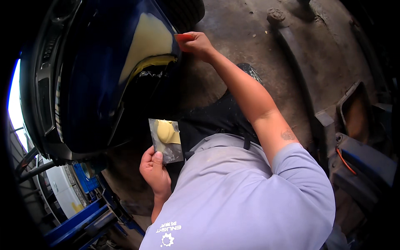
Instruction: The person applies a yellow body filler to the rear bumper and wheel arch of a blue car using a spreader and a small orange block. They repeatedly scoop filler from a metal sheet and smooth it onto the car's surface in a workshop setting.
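A flat grey mixing board (171, 156) is gripped at its lower edge by my left hand (155, 168), thumb on top. On it sits a lump of pale yellow body filler (165, 131). My right hand (199, 45) is closed around a small red filler spreader (183, 37), held at the edge of a dark blue car body panel (98, 62). Whether the spreader touches the panel, I cannot tell. Smoothed pale filler (146, 39) covers part of that panel, with a brighter yellow strip (155, 61) along an edge above a dark opening.
A black tyre (183, 14) is beyond the panel. Metal lift arms (298, 62) lie on the stained concrete floor (237, 31) at the right. Blue metal framework (79, 218) and a white vehicle part (62, 187) show at the lower left.
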`<state>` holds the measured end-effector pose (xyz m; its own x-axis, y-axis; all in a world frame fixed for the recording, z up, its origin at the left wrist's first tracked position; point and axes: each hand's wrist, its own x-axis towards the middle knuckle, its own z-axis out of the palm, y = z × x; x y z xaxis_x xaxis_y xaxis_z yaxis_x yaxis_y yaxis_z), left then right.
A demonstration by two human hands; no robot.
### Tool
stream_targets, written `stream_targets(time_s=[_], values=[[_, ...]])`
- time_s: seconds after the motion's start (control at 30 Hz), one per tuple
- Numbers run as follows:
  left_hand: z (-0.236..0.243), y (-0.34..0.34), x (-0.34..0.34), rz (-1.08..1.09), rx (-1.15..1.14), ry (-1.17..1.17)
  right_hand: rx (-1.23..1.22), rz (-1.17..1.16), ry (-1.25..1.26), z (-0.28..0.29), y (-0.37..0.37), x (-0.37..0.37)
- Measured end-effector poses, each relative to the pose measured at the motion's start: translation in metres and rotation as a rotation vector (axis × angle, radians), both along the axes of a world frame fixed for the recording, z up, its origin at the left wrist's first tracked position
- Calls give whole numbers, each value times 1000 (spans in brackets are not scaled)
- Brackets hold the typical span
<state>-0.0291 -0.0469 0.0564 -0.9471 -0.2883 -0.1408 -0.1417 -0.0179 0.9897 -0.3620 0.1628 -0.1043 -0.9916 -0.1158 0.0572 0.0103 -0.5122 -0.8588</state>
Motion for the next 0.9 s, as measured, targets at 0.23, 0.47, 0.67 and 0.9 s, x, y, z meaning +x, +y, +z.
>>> stream_targets(time_s=[0.23,0.47,0.67,0.9], values=[[-4,-5,-3,23,-7,-27,68,25,67,-6,-2,-29],[-9,-9,-5,39,2,-57,305,41,73,-9,-5,-40],[-12,-9,-8,51,8,-96,303,46,168,-11,-9,-24],[-12,-2,-15,22,-10,-112,203,21,273,-10,-29,23]])
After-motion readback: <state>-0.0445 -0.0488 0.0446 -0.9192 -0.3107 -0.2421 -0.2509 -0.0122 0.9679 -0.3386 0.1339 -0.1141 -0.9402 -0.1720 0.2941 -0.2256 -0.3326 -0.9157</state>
